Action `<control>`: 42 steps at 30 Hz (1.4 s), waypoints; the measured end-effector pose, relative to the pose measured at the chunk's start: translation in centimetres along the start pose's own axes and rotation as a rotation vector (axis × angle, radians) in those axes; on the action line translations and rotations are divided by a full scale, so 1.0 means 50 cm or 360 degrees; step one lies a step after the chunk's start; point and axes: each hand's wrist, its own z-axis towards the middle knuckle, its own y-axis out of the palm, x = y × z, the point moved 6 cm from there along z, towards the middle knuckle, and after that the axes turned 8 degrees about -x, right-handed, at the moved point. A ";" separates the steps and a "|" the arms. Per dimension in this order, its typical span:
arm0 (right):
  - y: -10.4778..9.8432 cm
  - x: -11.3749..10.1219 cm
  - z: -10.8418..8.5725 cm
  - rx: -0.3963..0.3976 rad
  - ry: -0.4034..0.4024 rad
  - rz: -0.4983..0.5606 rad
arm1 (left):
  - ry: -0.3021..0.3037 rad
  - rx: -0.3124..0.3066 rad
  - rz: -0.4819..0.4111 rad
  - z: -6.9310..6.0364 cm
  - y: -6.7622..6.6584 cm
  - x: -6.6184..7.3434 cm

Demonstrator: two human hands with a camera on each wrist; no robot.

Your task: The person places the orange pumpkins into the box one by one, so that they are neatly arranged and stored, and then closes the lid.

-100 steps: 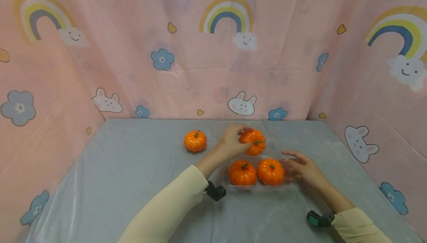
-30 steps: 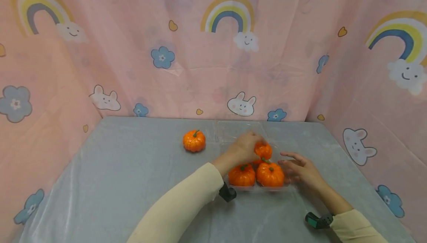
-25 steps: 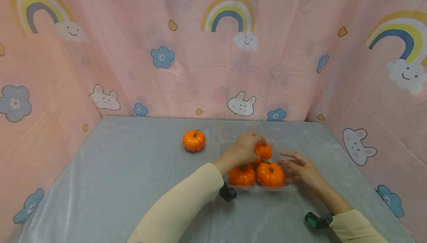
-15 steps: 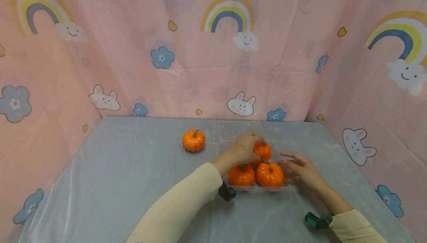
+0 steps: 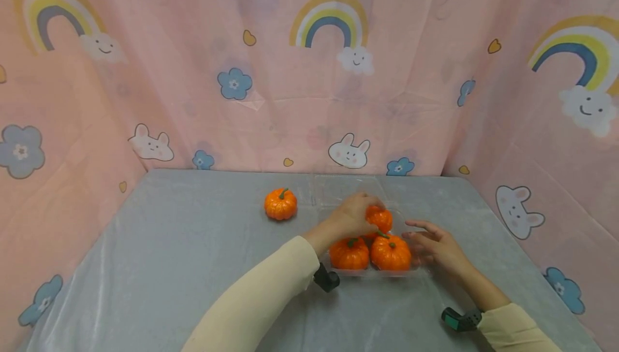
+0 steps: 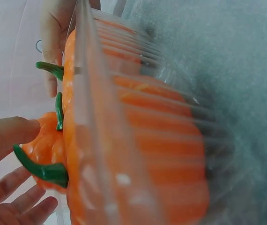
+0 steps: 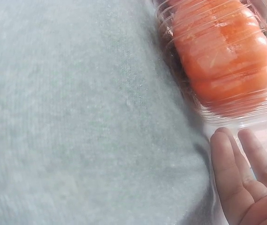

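Observation:
My left hand holds a small orange pumpkin over the back part of a clear plastic clamshell box. In the left wrist view its thumb lies against this pumpkin, with the fingers spread on the other side. At the front of the box, a left pumpkin and a right pumpkin sit side by side, green stems up. Beside the box's right wall is my right hand, fingers extended; in the right wrist view its fingertips are at the plastic. The held pumpkin's base is hidden.
Another orange pumpkin stands on the grey-covered table, left of the box. The box's clear lid lies opened out behind it. A pink patterned curtain surrounds the table's back and sides.
Compared with 3.3 s ago, my left hand has brought its pumpkin right and nearer, down behind the front two. Over the last second it hardly moves. My right hand stays by the box.

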 end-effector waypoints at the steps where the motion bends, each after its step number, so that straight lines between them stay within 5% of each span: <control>1: 0.000 0.000 0.000 0.0003 0.0003 0.0007 | -0.0001 -0.0002 -0.0019 -0.001 -0.001 -0.001; 15: -0.001 0.003 0.002 0.0038 0.0016 -0.0004 | -0.0030 0.0013 -0.0002 -0.029 -0.030 -0.036; 28: -0.002 0.003 0.004 0.0037 0.0033 -0.0058 | -0.0061 0.0045 0.0019 -0.065 -0.107 -0.075; 42: -0.002 0.000 0.003 0.0034 0.0009 -0.0063 | 0.0007 0.0399 0.0082 -0.111 -0.197 -0.154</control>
